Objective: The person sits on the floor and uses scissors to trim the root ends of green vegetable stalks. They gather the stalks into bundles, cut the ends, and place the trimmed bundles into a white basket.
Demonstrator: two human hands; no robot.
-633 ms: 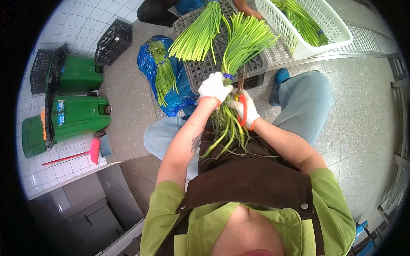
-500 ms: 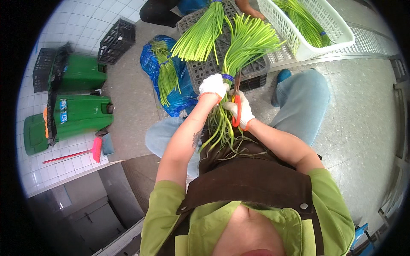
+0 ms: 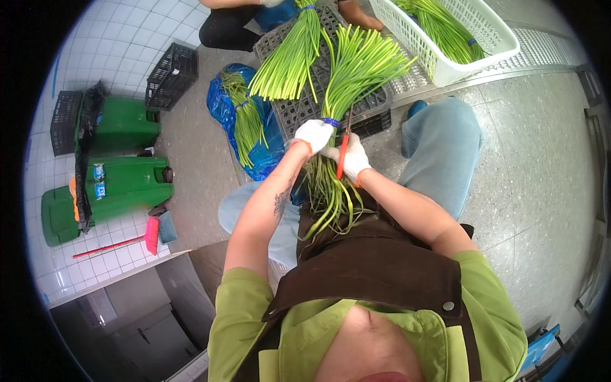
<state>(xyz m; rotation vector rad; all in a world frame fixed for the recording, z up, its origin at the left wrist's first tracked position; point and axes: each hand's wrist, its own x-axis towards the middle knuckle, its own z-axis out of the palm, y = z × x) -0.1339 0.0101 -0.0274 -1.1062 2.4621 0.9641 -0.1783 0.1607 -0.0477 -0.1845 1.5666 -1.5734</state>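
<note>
Roughly left to right. Well apart from left fingers: green bins (image 3: 130, 184), pink broom (image 3: 151, 237), black crates (image 3: 172, 76). Nearer, ahead and left of those fingers: blue bag (image 3: 219, 105) with thin bunch (image 3: 245, 127) on top. Directly ahead of them, not touching: spread bunch (image 3: 286, 67) on grey crate (image 3: 287, 118).

Next, left hand (image 3: 314, 135), white-gloved, fingers closed around neck of green stalks (image 3: 359, 70), just below purple band (image 3: 330, 121). Bright ends fanned ahead of fingertips, over crate; limp ends (image 3: 331, 197) hanging below grip, toward brown apron (image 3: 369, 267).

Just beside, right hand (image 3: 356, 155), gloved too, fingers curled on red handle of scissors (image 3: 344, 156). Blades pointing ahead of fingers, alongside stalks; cannot tell if parted. Farther right, ahead of right fingers: white basket (image 3: 458, 73), more stalks inside.

Possible trouble: band nicked by an inward swing of blades. Left glove caught, from gripping so near the metal. Stalks sliding or twisting with any slackening of left fingers, probably worsened by the broad fan. Sound stems snipped by accident, from tangle hiding them.
</note>
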